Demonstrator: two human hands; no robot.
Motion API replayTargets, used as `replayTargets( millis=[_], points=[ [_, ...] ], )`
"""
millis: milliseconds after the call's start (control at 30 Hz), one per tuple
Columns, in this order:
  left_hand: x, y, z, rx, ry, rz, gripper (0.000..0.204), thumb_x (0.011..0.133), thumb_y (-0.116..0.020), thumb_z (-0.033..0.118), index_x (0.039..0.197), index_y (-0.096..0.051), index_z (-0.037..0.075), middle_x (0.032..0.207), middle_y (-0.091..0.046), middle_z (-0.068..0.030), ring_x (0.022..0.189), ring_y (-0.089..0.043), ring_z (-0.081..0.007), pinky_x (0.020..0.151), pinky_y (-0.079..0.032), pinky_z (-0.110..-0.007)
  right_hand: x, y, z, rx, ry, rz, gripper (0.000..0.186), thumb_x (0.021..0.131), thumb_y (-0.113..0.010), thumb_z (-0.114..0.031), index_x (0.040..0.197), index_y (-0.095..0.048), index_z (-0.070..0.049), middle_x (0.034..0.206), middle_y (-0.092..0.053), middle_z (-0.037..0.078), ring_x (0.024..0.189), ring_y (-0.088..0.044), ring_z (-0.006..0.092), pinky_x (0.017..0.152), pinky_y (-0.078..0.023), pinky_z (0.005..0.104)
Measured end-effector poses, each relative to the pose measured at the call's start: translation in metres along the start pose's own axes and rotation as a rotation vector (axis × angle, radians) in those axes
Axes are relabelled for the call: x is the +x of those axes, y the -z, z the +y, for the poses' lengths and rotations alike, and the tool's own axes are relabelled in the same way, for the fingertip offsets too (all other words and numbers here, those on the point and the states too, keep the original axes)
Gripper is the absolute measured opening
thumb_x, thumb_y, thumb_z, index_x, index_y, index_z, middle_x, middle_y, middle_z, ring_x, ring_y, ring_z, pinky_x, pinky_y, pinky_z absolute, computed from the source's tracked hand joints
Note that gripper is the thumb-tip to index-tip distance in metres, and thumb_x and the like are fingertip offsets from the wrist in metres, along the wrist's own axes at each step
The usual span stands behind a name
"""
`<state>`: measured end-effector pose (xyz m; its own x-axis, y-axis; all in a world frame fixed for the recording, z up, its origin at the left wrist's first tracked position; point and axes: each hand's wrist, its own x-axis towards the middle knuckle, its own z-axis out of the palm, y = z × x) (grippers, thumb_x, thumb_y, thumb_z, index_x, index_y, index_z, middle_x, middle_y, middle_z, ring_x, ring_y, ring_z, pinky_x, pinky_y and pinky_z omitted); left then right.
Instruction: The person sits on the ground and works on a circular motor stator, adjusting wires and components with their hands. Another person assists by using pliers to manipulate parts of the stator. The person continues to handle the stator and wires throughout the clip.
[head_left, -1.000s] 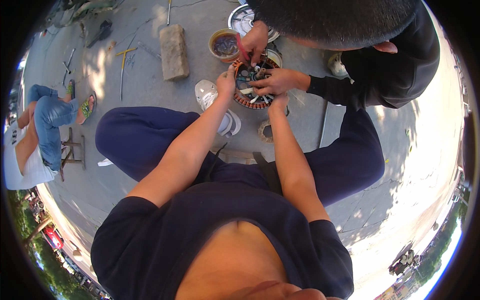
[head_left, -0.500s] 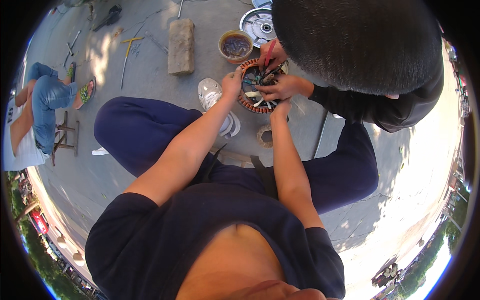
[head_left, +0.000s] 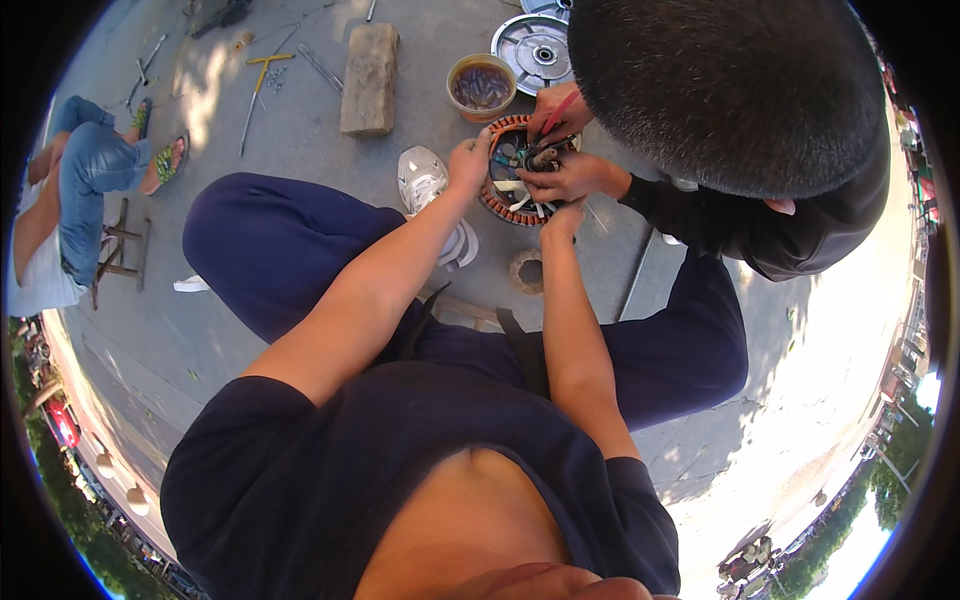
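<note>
A round motor stator [head_left: 497, 205] with copper-coloured windings round its rim is in front of me, wires and white sleeves inside it. My left hand [head_left: 468, 163] grips its left rim, fingers closed round the edge. At the lower right rim my right hand [head_left: 563, 221] is closed on it too, its fingers partly hidden. A co-worker leans in from the right. One of the co-worker's hands [head_left: 562, 108] holds a red-handled tool [head_left: 560, 112] over the stator; the other hand [head_left: 572, 176] works near the centre shaft, hiding part of the wiring.
A tub of dark liquid [head_left: 481, 88] and a metal motor cover [head_left: 533, 52] stand beyond the stator. Left lie a stone block [head_left: 370, 82] and a yellow T-handle wrench [head_left: 267, 66]. A brown ring [head_left: 526, 271] is near my right forearm. Another person sits far left.
The view has shifted slightly. Both my hands keep hold of the stator, and the co-worker's hands stay over it, with the red-handled tool tilted further right.
</note>
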<state>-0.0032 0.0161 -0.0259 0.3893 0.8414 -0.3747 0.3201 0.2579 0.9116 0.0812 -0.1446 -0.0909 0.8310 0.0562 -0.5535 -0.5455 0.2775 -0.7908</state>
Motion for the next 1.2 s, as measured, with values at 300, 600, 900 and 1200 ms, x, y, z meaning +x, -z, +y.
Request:
replayTargets(
  millis=[300, 600, 900, 1200],
  points=[
    [-0.004, 0.006, 0.009, 0.032, 0.026, -0.008, 0.056, 0.096, -0.055, 0.050, 0.081, -0.067, -0.003, 0.072, -0.065, -0.0112, 0.067, -0.060, -0.0186, 0.066, -0.048, -0.035, -0.022, -0.016, -0.018, -0.028, -0.009, 0.023, 0.069, 0.101, -0.040, -0.054, 0.129, -0.052, 0.008, 0.123, -0.058, 0.017, 0.105, -0.060, 0.0271, 0.083, -0.050, 0.0397],
    [0.000, 0.003, 0.002, -0.047, 0.028, -0.012, 0.055, 0.095, -0.057, 0.048, 0.083, -0.068, -0.005, 0.072, -0.066, -0.0095, 0.066, -0.059, -0.0166, 0.063, -0.048, -0.032, -0.018, -0.013, -0.014, -0.040, -0.035, 0.026, 0.068, 0.101, -0.038, -0.054, 0.127, -0.054, 0.008, 0.121, -0.060, 0.018, 0.104, -0.061, 0.0282, 0.081, -0.050, 0.0405],
    [-0.002, 0.003, 0.006, -0.039, 0.056, -0.003, 0.054, 0.096, -0.058, 0.047, 0.084, -0.068, -0.005, 0.073, -0.066, -0.0084, 0.066, -0.058, -0.0156, 0.063, -0.047, -0.032, -0.019, -0.016, -0.015, -0.012, -0.040, 0.023, 0.068, 0.102, -0.037, -0.052, 0.126, -0.053, 0.010, 0.120, -0.060, 0.018, 0.104, -0.061, 0.0283, 0.083, -0.050, 0.0399],
    [-0.004, 0.004, 0.011, -0.062, 0.087, -0.040, 0.053, 0.096, -0.057, 0.046, 0.085, -0.068, -0.005, 0.075, -0.066, -0.0085, 0.066, -0.059, -0.0153, 0.063, -0.047, -0.032, -0.016, -0.014, -0.013, -0.010, -0.015, 0.025, 0.070, 0.102, -0.037, -0.053, 0.131, -0.049, 0.010, 0.126, -0.056, 0.020, 0.111, -0.058, 0.0308, 0.089, -0.048, 0.0407]
  ],
)
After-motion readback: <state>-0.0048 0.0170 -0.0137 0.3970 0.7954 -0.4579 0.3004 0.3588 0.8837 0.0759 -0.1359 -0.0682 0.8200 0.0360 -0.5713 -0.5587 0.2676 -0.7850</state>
